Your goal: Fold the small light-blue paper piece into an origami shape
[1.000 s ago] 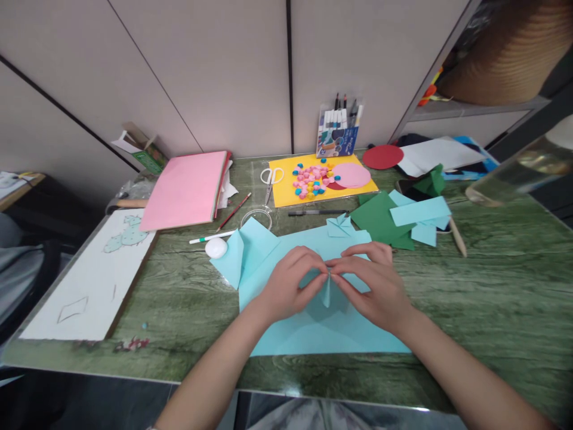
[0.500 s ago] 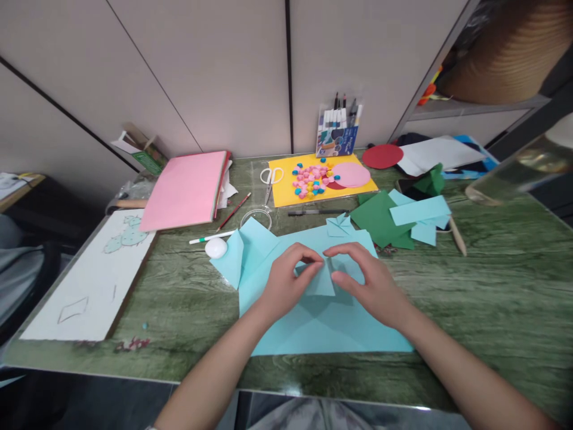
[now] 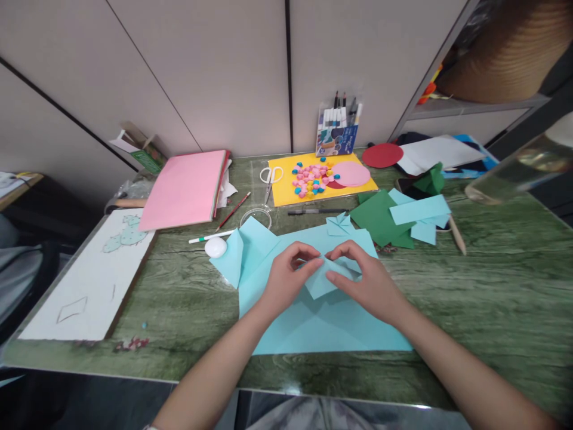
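Observation:
Between my two hands is a small light-blue folded paper, raised over a large light-blue sheet. My left hand pinches its left side with thumb and forefinger. On the other side, my right hand has its thumb and fingertips closed on the paper's upper right. Part of the folded paper is hidden behind my fingers. A little folded light-blue piece lies at the sheet's far edge, beyond my hands. To the left, another creased light-blue paper overlaps the sheet.
White scissors, a roll of tape and a black pen lie behind the sheet. Pink paper and a drawing board are left. Green paper lies right, near a clear cup.
My right fingers have moved left and closed on the folded paper, where they stood slightly apart before. The paper has turned and now shows a wider face.

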Tool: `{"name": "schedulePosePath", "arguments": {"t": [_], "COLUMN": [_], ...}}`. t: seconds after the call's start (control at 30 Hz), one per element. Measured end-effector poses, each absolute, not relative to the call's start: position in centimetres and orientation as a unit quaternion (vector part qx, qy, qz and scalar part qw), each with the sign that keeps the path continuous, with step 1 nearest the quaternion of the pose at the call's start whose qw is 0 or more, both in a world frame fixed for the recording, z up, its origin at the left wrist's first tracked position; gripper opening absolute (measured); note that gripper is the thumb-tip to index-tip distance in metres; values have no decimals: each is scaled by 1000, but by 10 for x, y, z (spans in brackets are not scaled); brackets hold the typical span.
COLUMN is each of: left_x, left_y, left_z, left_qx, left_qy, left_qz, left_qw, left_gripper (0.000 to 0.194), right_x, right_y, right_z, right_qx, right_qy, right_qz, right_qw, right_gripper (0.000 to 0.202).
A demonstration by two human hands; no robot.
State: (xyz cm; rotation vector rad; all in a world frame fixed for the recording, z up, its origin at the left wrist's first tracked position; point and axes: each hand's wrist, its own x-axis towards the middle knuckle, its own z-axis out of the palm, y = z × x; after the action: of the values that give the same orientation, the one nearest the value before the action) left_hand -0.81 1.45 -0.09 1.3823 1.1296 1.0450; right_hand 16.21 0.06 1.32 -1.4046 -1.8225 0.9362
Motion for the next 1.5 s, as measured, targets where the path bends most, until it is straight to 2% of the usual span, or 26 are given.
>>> {"name": "schedulePosePath", "arguments": {"t": [0.23, 0.73, 0.97, 1.3, 1.43, 1.5], "left_x": [-3, 4, -2, -9, -8, -8], "left_y": [9, 2, 5, 18, 16, 15], "left_z": [1, -1, 3, -4, -4, -4], "left_qx": [578, 561, 640, 564, 569, 577], "left_qy": [474, 432, 455, 475, 482, 485], "left_qz": [447, 485, 434, 395, 390, 385], "left_qw": [492, 513, 442, 547, 540, 532], "left_gripper": [4, 12, 20, 22, 18, 18], "right_x": [159, 157, 159, 160, 161, 162], "right_y": [-3, -1, 0, 0, 3, 5], "right_z": [14, 9, 5, 9, 5, 4], "right_qx": [-523, -515, -524, -560, -556, -546], "right_qy": [-713, -695, -698, -674, -644, -639], "right_qz": [353, 340, 318, 341, 387, 413], "right_qw": [305, 369, 370, 342, 355, 352], "right_gripper": [17, 6, 6, 5, 14, 12]}}
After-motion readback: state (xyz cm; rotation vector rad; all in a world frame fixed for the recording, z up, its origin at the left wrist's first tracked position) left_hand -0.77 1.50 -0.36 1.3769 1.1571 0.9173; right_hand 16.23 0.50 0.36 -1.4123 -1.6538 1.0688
